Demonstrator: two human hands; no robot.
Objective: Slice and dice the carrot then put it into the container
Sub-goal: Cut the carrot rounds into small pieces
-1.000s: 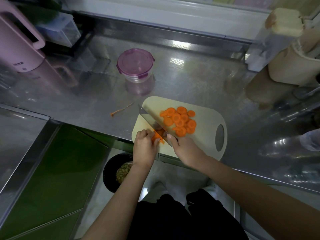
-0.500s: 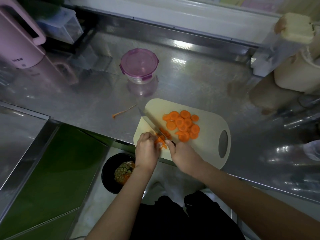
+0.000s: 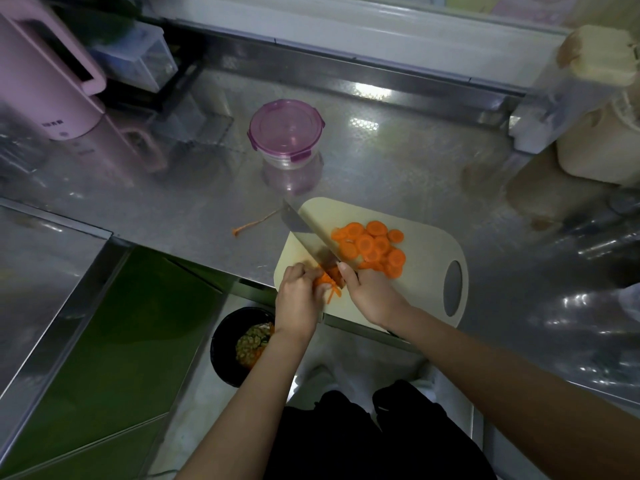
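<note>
Carrot piece (image 3: 323, 279) is being diced at the near edge of the cutting board (image 3: 426, 258), lower centre.
The left hand (image 3: 298, 299) is pinching it down; the right hand (image 3: 372, 296) is gripping the knife (image 3: 308, 233), which is wanting short cuts clear of curled fingertips. Carrot rounds (image 3: 370, 245) are lying beyond. The black tub (image 3: 225, 358) below is holding scraps; the purple-lidded container (image 3: 285, 133), upper centre, is sitting closed.
</note>
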